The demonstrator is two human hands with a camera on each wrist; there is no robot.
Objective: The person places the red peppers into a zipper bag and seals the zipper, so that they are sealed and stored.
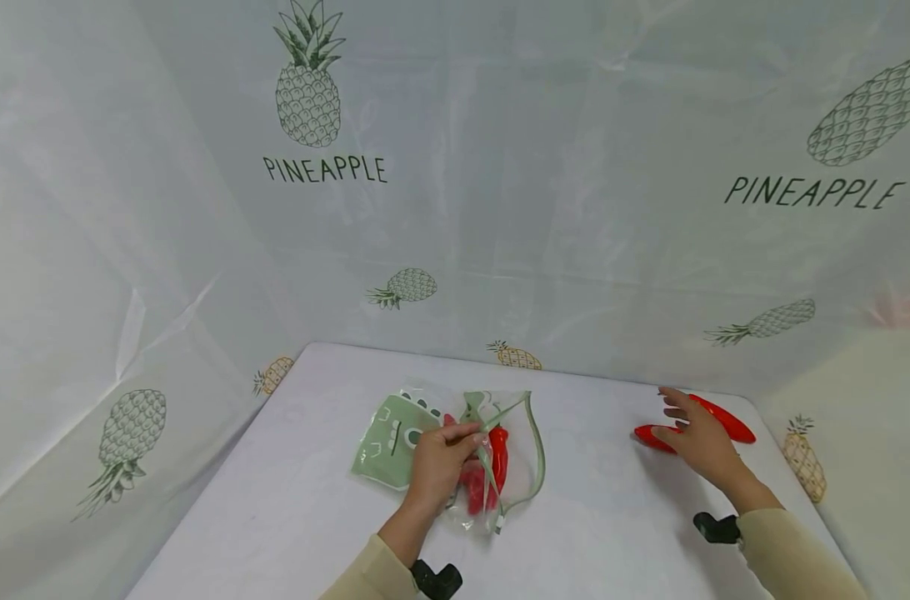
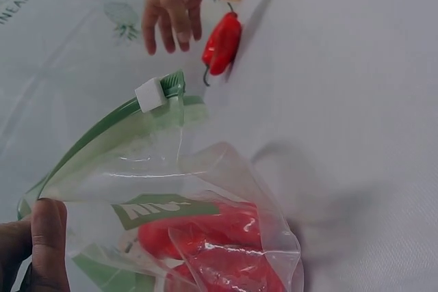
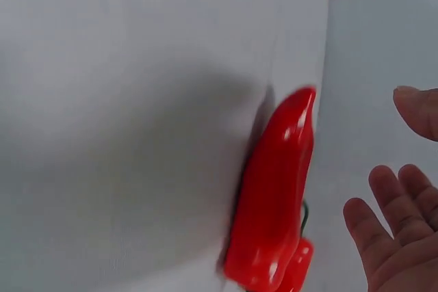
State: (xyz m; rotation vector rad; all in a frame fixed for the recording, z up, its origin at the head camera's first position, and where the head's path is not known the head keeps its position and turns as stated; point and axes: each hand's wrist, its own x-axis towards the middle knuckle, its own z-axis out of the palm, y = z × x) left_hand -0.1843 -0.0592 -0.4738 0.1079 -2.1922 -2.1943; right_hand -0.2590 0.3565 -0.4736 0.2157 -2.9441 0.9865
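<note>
"PINEAPPLE" appears twice in dark capitals on the pale curtain (image 1: 530,208) behind a white table (image 1: 275,517). The person's left hand (image 1: 436,467) pinches the green rim of a clear zip bag (image 2: 157,176) on the table, red peppers (image 1: 500,454) inside; white letters on its green label (image 2: 164,210) are too creased to read surely. That hand partly covers a green cartoon-faced packet (image 1: 387,442). The right hand (image 1: 698,437), fingers loosely spread and holding nothing, partly hides two loose peppers (image 1: 725,419).
</note>
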